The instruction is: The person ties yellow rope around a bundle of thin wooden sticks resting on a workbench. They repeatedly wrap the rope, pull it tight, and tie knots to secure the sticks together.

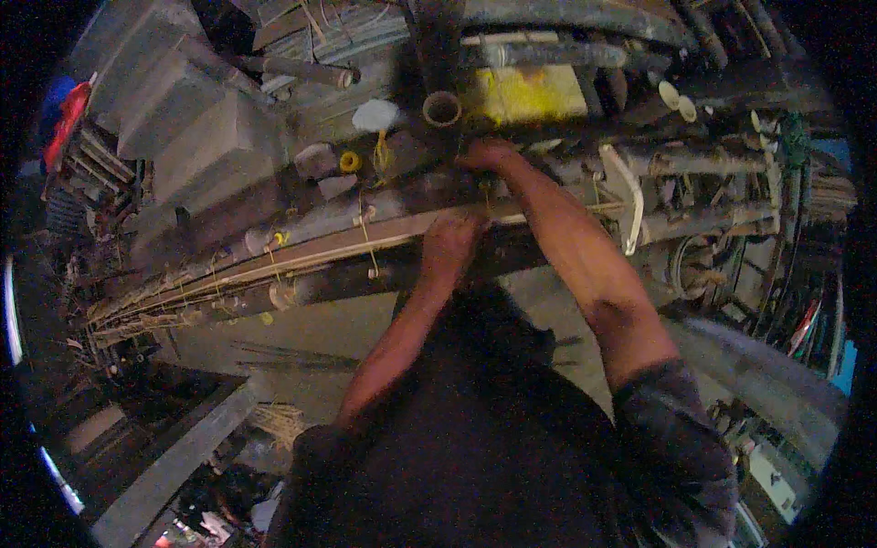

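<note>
A long bundle of thin wooden strips (320, 247) runs from the far left to the middle along a bench-like frame. Thin yellowish cords cross it at intervals, some with small pegs or knobs such as the pale one (373, 272). My left hand (454, 239) is curled over the strips, its fingers bent and closed on them. Beyond it, my right hand (491, 155) reaches over the frame's far side, fingers drawn together. A short cord (485, 194) hangs between the two hands. Dimness and blur hide what the right fingertips hold.
Behind the frame are an upright hollow tube (442, 109), a yellow-stained board (534, 95), a yellow tape roll (350, 162) and a whitish lump (375, 114). A pale curved bar (624, 199) crosses the frame at right. A grey ledge (178, 461) stands at lower left.
</note>
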The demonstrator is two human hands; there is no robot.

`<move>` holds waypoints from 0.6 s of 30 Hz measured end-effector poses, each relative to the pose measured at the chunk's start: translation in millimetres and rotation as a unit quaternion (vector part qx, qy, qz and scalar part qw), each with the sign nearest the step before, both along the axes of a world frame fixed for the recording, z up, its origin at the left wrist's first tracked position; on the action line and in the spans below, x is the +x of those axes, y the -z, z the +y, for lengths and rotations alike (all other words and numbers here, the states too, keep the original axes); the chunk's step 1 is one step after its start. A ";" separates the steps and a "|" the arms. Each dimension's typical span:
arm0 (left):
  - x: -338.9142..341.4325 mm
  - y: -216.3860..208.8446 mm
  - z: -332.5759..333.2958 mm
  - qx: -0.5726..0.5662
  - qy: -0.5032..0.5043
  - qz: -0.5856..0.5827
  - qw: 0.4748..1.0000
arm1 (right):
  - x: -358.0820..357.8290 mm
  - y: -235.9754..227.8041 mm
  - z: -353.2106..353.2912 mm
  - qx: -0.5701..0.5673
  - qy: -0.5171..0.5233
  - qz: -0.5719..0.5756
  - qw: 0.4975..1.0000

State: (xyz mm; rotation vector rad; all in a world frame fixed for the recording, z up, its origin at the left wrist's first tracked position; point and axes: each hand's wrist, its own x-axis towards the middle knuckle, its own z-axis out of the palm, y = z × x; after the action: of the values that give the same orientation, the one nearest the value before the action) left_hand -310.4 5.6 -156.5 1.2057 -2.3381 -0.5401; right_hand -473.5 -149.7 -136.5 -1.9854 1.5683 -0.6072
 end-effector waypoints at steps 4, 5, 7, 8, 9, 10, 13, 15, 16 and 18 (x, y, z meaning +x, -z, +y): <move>2.5 17.4 1.3 0.046 -0.024 -0.051 0.997 | 6.7 -37.8 46.1 -0.031 0.036 -0.237 0.970; 4.7 13.7 -1.3 0.044 -0.015 -0.027 0.999 | 10.4 -48.5 81.8 -0.056 0.006 -0.233 0.971; 3.1 -4.5 -1.9 0.058 0.000 -0.001 0.998 | 20.5 -38.7 176.4 -0.112 -0.103 -0.143 0.978; 1.0 -10.6 -2.9 0.072 0.001 -0.002 0.997 | 28.8 -22.5 211.5 -0.055 -0.149 -0.078 0.984; 3.2 -9.1 -6.7 0.097 -0.013 -0.026 0.995 | 41.3 8.6 235.4 0.031 -0.190 -0.016 0.981; 3.6 -8.3 -5.1 0.125 -0.032 -0.053 0.990 | 48.3 42.4 248.5 0.203 -0.220 0.029 0.954; -4.2 -18.5 -47.1 0.313 -0.042 0.309 0.897 | 74.0 39.8 244.4 0.197 -0.154 0.042 0.967; -23.6 -63.3 -90.9 0.325 -0.018 0.223 0.919 | 73.4 42.5 258.7 0.185 -0.135 0.024 0.973; -30.8 -55.8 -109.1 0.326 -0.036 0.180 0.927 | 65.5 43.1 255.8 0.168 -0.130 0.026 0.977; -44.9 7.2 -144.6 0.326 -0.066 0.087 0.939 | 54.2 45.9 256.8 0.091 -0.124 0.006 0.988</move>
State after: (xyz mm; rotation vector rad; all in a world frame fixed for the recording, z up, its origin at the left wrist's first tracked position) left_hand -355.3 -138.9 -163.6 1.4979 -1.9578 -1.3838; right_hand -419.3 107.2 -182.5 -2.0049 1.3039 -0.3408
